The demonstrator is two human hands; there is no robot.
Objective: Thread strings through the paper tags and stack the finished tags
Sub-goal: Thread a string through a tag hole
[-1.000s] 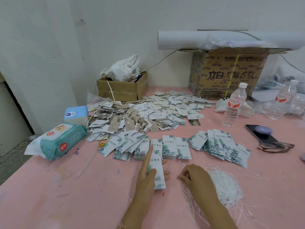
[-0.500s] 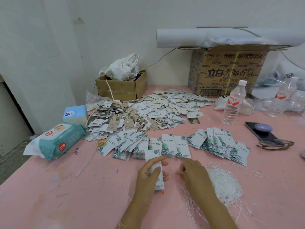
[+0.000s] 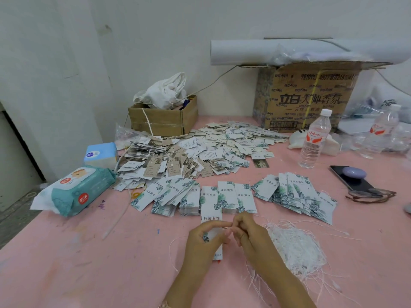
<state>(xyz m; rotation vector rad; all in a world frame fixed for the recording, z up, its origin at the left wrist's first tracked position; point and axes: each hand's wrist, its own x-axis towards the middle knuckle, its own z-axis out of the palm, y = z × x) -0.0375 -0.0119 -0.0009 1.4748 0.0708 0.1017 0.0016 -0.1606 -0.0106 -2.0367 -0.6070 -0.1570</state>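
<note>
My left hand (image 3: 205,237) grips a long white paper tag (image 3: 211,213) with a green leaf print, held upright over the pink table. My right hand (image 3: 249,232) pinches something thin at the tag's right edge, fingertips meeting my left thumb; the string itself is too fine to make out there. A tangle of white strings (image 3: 295,245) lies just right of my right hand. Rows of leaf-print tags (image 3: 229,196) lie fanned behind my hands, with more at the right (image 3: 295,194). A big heap of strung tags (image 3: 189,152) fills the middle of the table.
A wet-wipe pack (image 3: 77,192) and a blue tissue box (image 3: 101,153) lie at the left. Behind stand a small cardboard box (image 3: 162,121) and a large one (image 3: 307,96). Water bottles (image 3: 314,138), a phone (image 3: 351,178) and glasses (image 3: 371,194) sit at the right.
My left hand has curled its pointing finger round the tag and lifted it. My right hand has moved left from the string pile to meet the tag's edge.
</note>
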